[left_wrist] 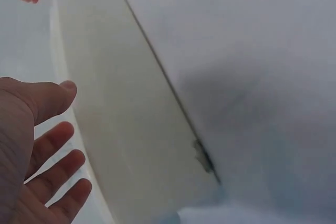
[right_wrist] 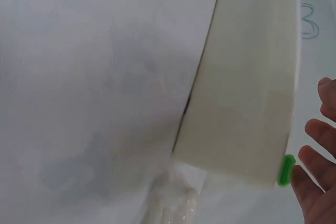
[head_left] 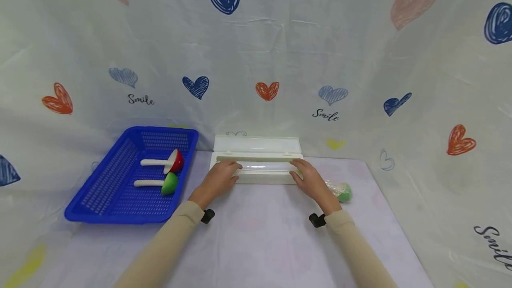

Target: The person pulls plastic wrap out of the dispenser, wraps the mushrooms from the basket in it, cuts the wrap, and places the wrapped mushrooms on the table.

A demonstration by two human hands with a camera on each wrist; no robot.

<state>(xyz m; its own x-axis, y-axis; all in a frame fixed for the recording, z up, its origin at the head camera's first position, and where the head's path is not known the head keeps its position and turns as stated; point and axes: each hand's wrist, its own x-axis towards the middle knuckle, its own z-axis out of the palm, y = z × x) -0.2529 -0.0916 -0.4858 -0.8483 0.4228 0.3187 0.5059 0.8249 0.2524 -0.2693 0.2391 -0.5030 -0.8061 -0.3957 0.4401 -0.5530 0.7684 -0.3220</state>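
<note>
A white cling film dispenser (head_left: 264, 178) lies at the back of the table with its lid (head_left: 256, 144) raised. Inside it is a clear roll of cling film (head_left: 266, 166). My left hand (head_left: 220, 178) is over the dispenser's left end; in the left wrist view its fingers (left_wrist: 58, 166) are spread, with nothing between thumb and fingers. My right hand (head_left: 312, 181) is over the right end, its fingers (right_wrist: 317, 166) loosely bent beside a small green piece (right_wrist: 286, 170) at the edge. Whether the fingertips touch the roll is hard to tell.
A blue plastic basket (head_left: 116, 190) stands at left, holding a red-capped toy mushroom (head_left: 174, 162) and a green-capped one (head_left: 170, 184). Right of the dispenser, partly behind my right hand, lies a green-ended object in clear film (head_left: 343, 192). A heart-printed sheet (head_left: 280, 57) hangs behind.
</note>
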